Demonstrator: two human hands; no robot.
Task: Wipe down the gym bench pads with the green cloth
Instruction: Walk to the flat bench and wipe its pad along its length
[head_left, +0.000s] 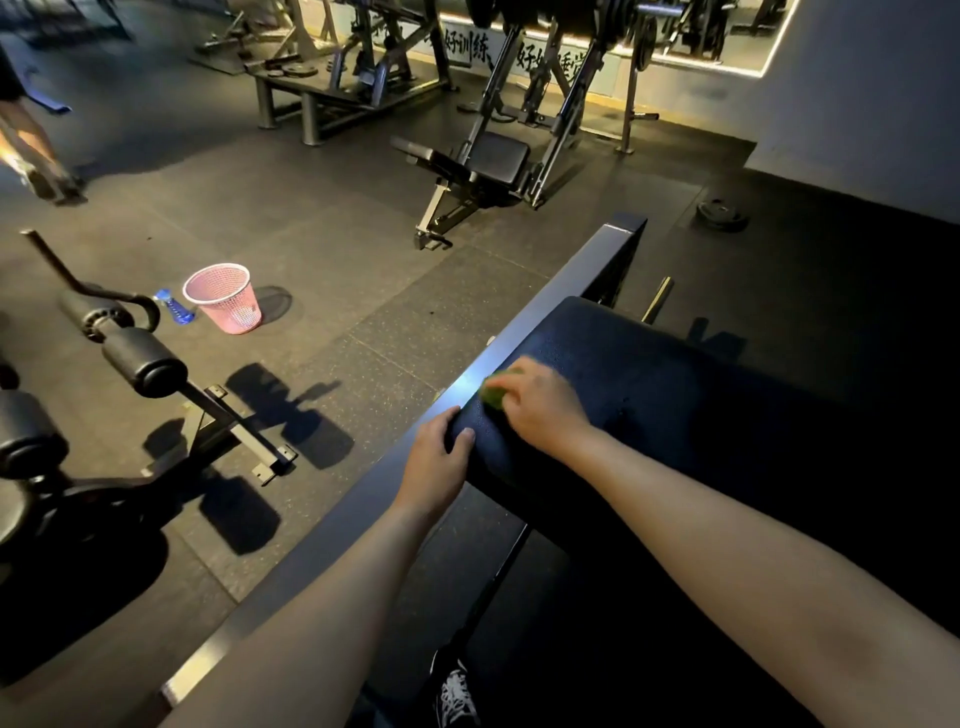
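Black foam roller pads (143, 361) on a leg machine fill the left edge, standing on dark speckled rubber flooring (332, 249). Just right of them on the floor, a blue plastic bottle (174, 306) lies beside an upright pink mesh wastebasket (224, 297); the two nearly touch. Further back, in the middle distance, stands an adjustable black weight bench (480, 166) under a steel rack, with a lit wall bearing painted characters behind it.

Nearer, a dark metal frame rail (363, 493) runs diagonally from lower left to upper right. The left hand (436, 460) rests where this rail meets the near corner of the bench pad (675, 395), its fingers curled over the pad's edge and the thumb lying on top, gripping the corner. Immediately right of it, the right hand (540, 402) presses palm down on the pad's dark, pebbled upper surface, close to the pad's left edge. Its fingers are bunched together over the green cloth (493, 392), which is wadded under them against the pad, with only a small patch showing past the fingertips. The hand is slightly blurred. A lone weight plate (722, 213) lies on the floor at the far right, well apart from the pad.
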